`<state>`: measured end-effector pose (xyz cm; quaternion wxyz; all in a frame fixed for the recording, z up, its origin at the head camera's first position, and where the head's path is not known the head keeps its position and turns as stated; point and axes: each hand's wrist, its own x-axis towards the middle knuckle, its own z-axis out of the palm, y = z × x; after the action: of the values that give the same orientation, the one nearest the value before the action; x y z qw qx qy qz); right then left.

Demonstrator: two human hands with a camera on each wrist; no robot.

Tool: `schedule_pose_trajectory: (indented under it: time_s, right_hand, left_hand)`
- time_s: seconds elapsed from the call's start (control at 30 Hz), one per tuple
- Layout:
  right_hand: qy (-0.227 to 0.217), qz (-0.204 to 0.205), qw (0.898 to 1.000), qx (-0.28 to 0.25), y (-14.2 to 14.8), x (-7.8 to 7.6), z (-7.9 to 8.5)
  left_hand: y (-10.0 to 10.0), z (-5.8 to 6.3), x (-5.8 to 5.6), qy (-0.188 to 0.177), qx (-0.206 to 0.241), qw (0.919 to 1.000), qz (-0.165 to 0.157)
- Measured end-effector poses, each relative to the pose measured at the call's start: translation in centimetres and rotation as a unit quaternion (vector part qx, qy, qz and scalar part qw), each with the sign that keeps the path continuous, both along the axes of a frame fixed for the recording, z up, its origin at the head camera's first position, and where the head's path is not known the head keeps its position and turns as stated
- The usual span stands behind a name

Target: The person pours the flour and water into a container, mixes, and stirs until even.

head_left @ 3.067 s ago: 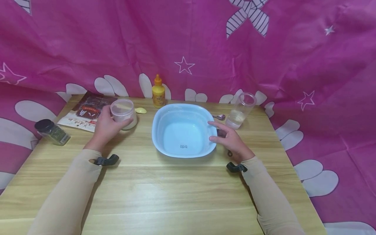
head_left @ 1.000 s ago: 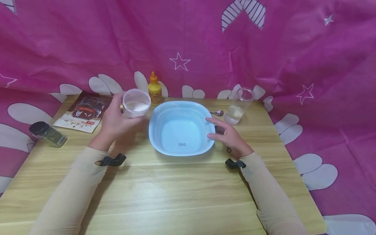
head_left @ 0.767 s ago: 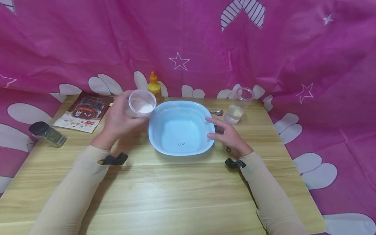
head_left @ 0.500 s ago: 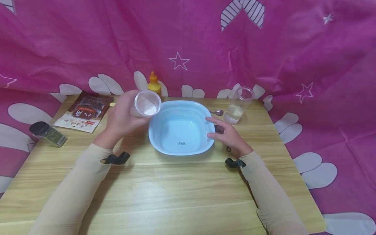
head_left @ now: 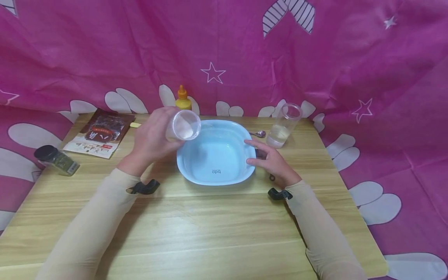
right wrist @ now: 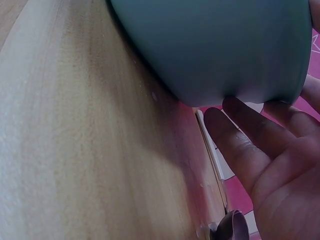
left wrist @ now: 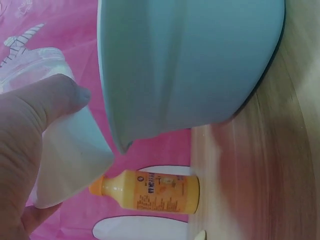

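My left hand (head_left: 154, 134) grips a clear plastic jar (head_left: 184, 125) with white powder inside. It holds the jar off the table, tilted to the right, with its mouth above the left rim of a light blue basin (head_left: 216, 177). In the left wrist view my thumb lies along the wall of the jar (left wrist: 75, 150). The right hand (head_left: 274, 165) holds the right rim of the basin, thumb and forefinger over the edge. Its other fingers touch the outer wall, as the right wrist view shows. The basin floor shows only water-like shine and printed letters.
Behind the left hand stands a yellow squeeze bottle (head_left: 183, 103). A brown-and-white food packet (head_left: 101, 132), a yellow spoon (head_left: 135, 125) and a black-lidded spice jar (head_left: 57, 160) lie at left. To the right are a metal spoon (head_left: 259, 134) and a tall clear cup (head_left: 283, 126) of liquid.
My left hand has lifted the jar from the table and carried it right to the basin, tipping its mouth toward it. The right hand stays at the rim.
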<state>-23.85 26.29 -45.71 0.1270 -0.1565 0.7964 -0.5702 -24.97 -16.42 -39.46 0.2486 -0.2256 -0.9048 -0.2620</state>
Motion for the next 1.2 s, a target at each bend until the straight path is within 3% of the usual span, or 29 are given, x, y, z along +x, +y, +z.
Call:
schedule_pose_trajectory:
  time_s: [0.37, 0.73, 1.2]
  right_hand:
    - [-0.001, -0.002, 1.000, -0.003, 0.0, 0.0, 0.0]
    - [0.006, 0.006, 1.000, -0.003, 0.0, 0.0, 0.0]
    - [0.006, 0.012, 1.000, -0.014, 0.0, 0.1, 0.1]
  left_hand:
    - [1.0, 0.0, -0.3, 0.056, -0.055, 0.9961, -0.039]
    - [1.8, 0.1, -0.5, 0.129, -0.103, 0.9834, -0.074]
    - [2.4, 0.3, -0.7, 0.160, -0.141, 0.9718, -0.101]
